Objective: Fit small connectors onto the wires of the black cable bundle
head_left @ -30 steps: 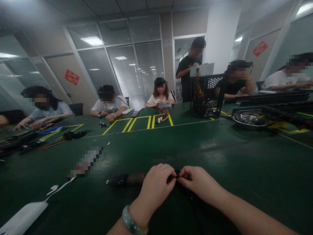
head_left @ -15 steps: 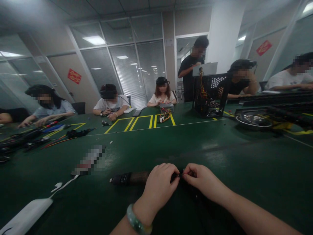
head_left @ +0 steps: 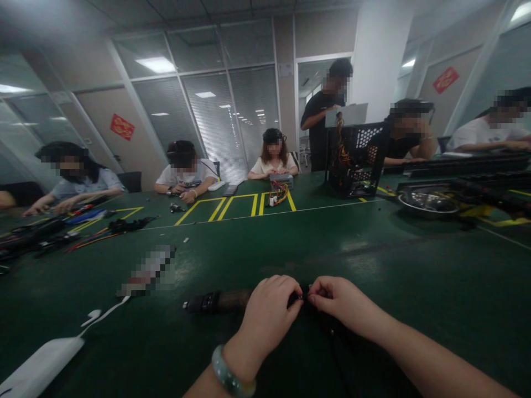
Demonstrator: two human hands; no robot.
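Observation:
A dark cylindrical tool like an electric screwdriver point(head_left: 226, 301) lies on the green table, its small metal tip toward the left. My left hand point(head_left: 271, 307), with a green bangle on the wrist, is closed over the tool's right end and hides it. Its thumb and forefinger pinch at something small and dark. Facing it, my right hand point(head_left: 338, 301) is also closed, thumb against fingertips, at the same small dark spot. What either pinch holds is too small to make out. A dark cord point(head_left: 333, 333) trails below my right hand.
A phone-like device point(head_left: 151, 268) lies left, by a white cable point(head_left: 105, 318) and white power strip point(head_left: 43, 367). Wire bundles point(head_left: 128, 225) are further left. A black computer case point(head_left: 357, 157) and metal bowl point(head_left: 427, 204) stand right. Several people sit or stand across the table point(head_left: 232, 249).
My fingertips have shifted slightly against each other, still pinched together. The whole view has drifted a little; the tool lies as before.

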